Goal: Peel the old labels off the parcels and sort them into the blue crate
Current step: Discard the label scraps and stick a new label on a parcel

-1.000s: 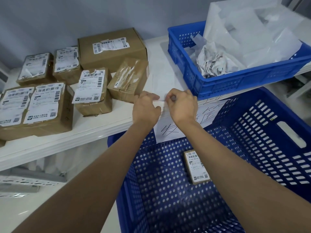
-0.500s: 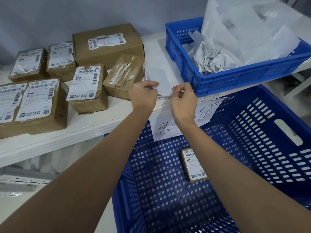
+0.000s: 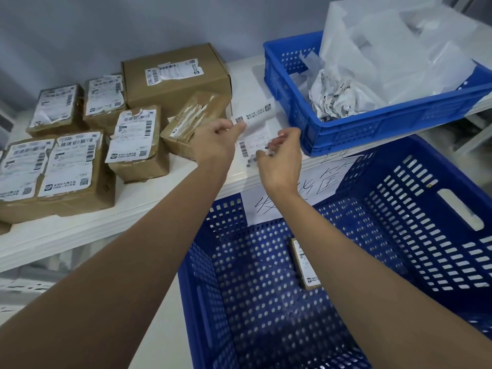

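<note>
Fingers (image 3: 241,127) of both hands pinch label (image 3: 253,129) edges (over shelf (image 3: 80,225)).

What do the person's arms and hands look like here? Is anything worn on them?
Both forearms are bare as far as the picture shows: no sleeves reach into view. The left hand and the right hand wear no gloves, and no watch, ring or bracelet is visible on either wrist or hand.

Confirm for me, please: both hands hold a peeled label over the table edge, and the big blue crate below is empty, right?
Not quite: the big blue crate is not empty; the head view shows one small parcel on its floor. The left hand and right hand do hold the peeled label.
</note>
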The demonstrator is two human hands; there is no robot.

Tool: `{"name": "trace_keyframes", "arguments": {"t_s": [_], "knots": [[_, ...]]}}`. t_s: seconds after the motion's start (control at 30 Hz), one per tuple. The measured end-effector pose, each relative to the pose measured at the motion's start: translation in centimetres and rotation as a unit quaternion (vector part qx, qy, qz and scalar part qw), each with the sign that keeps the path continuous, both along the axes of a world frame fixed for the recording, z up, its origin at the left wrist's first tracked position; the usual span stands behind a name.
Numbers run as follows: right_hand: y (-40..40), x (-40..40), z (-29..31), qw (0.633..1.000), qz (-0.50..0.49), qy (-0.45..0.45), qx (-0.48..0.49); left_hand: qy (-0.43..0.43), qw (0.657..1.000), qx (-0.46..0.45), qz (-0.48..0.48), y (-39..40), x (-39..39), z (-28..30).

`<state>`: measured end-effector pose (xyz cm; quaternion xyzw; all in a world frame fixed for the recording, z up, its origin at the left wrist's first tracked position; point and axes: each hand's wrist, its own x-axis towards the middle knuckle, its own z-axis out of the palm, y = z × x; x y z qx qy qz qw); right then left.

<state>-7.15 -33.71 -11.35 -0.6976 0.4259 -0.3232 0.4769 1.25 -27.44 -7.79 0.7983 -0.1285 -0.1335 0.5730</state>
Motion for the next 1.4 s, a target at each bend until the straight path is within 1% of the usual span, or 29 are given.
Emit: {"name": "trace_keyframes", "arguments": {"t_s": [0.07, 0.1, 0.17, 0.2, 0.23, 0.27, 0.3, 0.33, 0.37, 0.4, 0.43, 0.47, 0.57, 0.73, 0.9, 1.23, 1.4], "knots": [[0.1, -0.1, -0.5, 0.996, 0.056, 0.059, -0.024, -0.065, 0.998, 0.023, 0.009, 0.0, 0.2, 0.2], [0.0, -0.1, -0.6, 0.99, 0.078, 0.1, -0.054, -0.076, 0.997, 0.02, 0.014, 0.1, 0.3, 0.5], [-0.3, 0.0, -0.5, 0.964, 0.11, 0.198, -0.141, -0.073, 0.997, 0.004, 0.024, 0.3, 0.3, 1.2], [-0.5, 0.1, -0.1, 0.947, 0.12, 0.243, -0.173, -0.07, 0.997, 0.003, 0.028, 0.3, 0.3, 1.4], [-0.6, 0.3, 0.3, 0.938, 0.123, 0.266, -0.186, -0.066, 0.997, 0.003, 0.028, 0.4, 0.3, 1.5], [-0.6, 0.5, 0.7, 0.94, 0.124, 0.261, -0.182, -0.054, 0.998, -0.001, 0.024, 0.5, 0.3, 1.4], [-0.4, 0.7, 1.2, 0.957, 0.12, 0.216, -0.149, -0.031, 0.999, -0.012, 0.019, 0.6, 0.2, 1.4], [0.1, 0.9, 1.6, 0.98, 0.11, 0.133, -0.095, 0.0, 1.0, -0.027, 0.011, 0.8, 0.1, 1.3], [0.6, 1.2, 2.0, 0.994, 0.091, 0.033, -0.04, 0.029, 0.999, -0.039, 0.003, 0.9, 0.1, 1.3], [1.2, 1.4, 2.3, 0.997, 0.063, -0.045, -0.003, 0.046, 0.998, -0.045, -0.005, 1.0, 0.1, 1.2], [1.6, 1.5, 2.6, 0.995, 0.044, -0.085, 0.013, 0.052, 0.998, -0.045, -0.012, 1.0, 0.1, 1.2], [2.0, 1.6, 2.7, 0.994, 0.042, -0.104, 0.022, 0.051, 0.998, -0.045, -0.019, 1.1, 0.0, 1.2], [2.3, 1.9, 2.7, 0.992, 0.058, -0.104, 0.031, 0.042, 0.997, -0.059, -0.031, 1.7, 0.1, 1.1], [2.3, 1.7, 2.4, 0.993, 0.05, -0.101, 0.018, 0.064, 0.991, -0.103, -0.054, 2.8, 0.3, 0.7], [2.1, 1.6, 2.4, 0.994, 0.05, -0.101, 0.005, 0.069, 0.988, -0.122, -0.067, 3.0, 0.1, 0.7], [2.3, 1.7, 2.6, 0.993, 0.044, -0.11, 0.022, 0.058, 0.99, -0.122, -0.05, 2.8, 0.0, 0.7], [2.2, 1.7, 2.7, 0.993, 0.042, -0.109, 0.02, 0.058, 0.989, -0.124, -0.058, 2.9, 0.0, 0.7]]}}
